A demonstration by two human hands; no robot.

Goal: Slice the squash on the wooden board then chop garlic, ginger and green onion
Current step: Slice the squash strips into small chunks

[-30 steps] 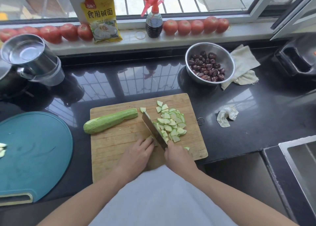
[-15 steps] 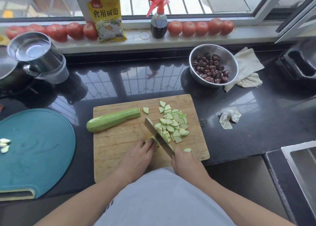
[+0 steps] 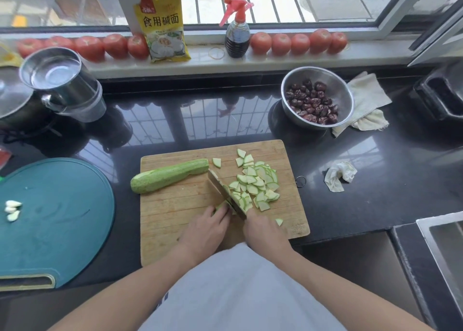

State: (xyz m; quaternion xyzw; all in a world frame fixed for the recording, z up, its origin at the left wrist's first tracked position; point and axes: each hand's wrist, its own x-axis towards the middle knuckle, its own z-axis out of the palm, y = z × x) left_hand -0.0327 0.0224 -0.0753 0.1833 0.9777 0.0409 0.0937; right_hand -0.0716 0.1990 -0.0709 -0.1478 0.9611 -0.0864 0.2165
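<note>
A wooden board (image 3: 180, 205) lies on the black counter in front of me. A long uncut half of green squash (image 3: 169, 176) rests across its far left part. A heap of thin squash slices (image 3: 255, 184) covers the right half. My right hand (image 3: 265, 233) grips the handle of a knife (image 3: 223, 190), whose blade stands on the board beside the slices. My left hand (image 3: 204, 230) holds down a short squash stub (image 3: 223, 206) against the blade, fingers curled on it. Peeled garlic cloves (image 3: 12, 210) lie on a teal round board (image 3: 55, 220) at the left.
A steel bowl of red dates (image 3: 317, 98) and a cloth (image 3: 368, 100) sit behind the board on the right. A steel cup (image 3: 62, 82) stands far left. Tomatoes, a yellow packet (image 3: 162, 27) and a spray bottle (image 3: 236, 30) line the sill. A crumpled tissue (image 3: 338, 175) and sink edge (image 3: 441, 243) lie right.
The knife has kept slicing, and the squash stub under my left hand has grown shorter. Both hands have stayed near the board's front middle.
</note>
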